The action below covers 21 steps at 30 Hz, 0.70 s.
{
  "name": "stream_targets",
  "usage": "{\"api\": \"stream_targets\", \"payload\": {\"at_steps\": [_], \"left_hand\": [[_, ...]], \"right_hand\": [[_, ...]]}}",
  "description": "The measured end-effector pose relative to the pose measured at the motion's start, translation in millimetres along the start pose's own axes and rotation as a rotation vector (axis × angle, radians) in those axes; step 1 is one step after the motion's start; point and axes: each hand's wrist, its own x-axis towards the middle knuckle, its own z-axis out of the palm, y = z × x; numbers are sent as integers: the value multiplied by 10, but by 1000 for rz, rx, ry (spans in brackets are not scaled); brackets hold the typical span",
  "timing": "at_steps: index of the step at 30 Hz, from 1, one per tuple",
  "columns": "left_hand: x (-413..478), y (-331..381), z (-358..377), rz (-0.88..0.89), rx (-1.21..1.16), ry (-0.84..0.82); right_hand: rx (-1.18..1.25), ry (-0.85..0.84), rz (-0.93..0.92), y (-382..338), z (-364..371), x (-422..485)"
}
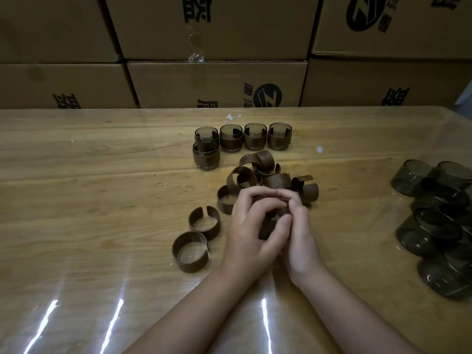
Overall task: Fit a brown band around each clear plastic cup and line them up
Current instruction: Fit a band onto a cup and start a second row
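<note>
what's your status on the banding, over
Left hand, right hand both gripping one cup with band, mid-fit. Five banded cups stand behind. Loose bands and bare cups close; nothing blocking.

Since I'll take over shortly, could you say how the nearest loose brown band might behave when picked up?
The nearest loose brown band is thin-walled, so probably light. Its open split suggests it would flex when squeezed rather than stay rigid. Standing on its edge, it looks unlikely to roll unless tipped.

The slim, bare left hand (251, 227) and slim, bare right hand (302, 241) have slender fingers (255, 196); the left forearm (194, 310) and right forearm (357, 310) are smooth and bare (uncovered right to the view's bottom edge).
</note>
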Motion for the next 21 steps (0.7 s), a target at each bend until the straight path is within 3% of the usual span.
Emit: {"api": "stream_targets", "payload": {"at_steps": [2, 4, 10, 14, 21], "left_hand": [[26, 15, 0, -4, -14, 4], [60, 84, 10, -102, -118, 30], [197, 290, 134, -705, -539, 132], [264, 372, 154, -884, -790, 166], [355, 369, -4, -1222, -1047, -30]], "right_hand": [[-26, 41, -2, -13, 42, -34], [-159, 82, -116, -40, 85, -58], [-553, 229, -430, -47, 6, -8], [-751, 282, -626, -110, -99, 27], [-1041, 161, -1045, -183, -280, 122]]}}
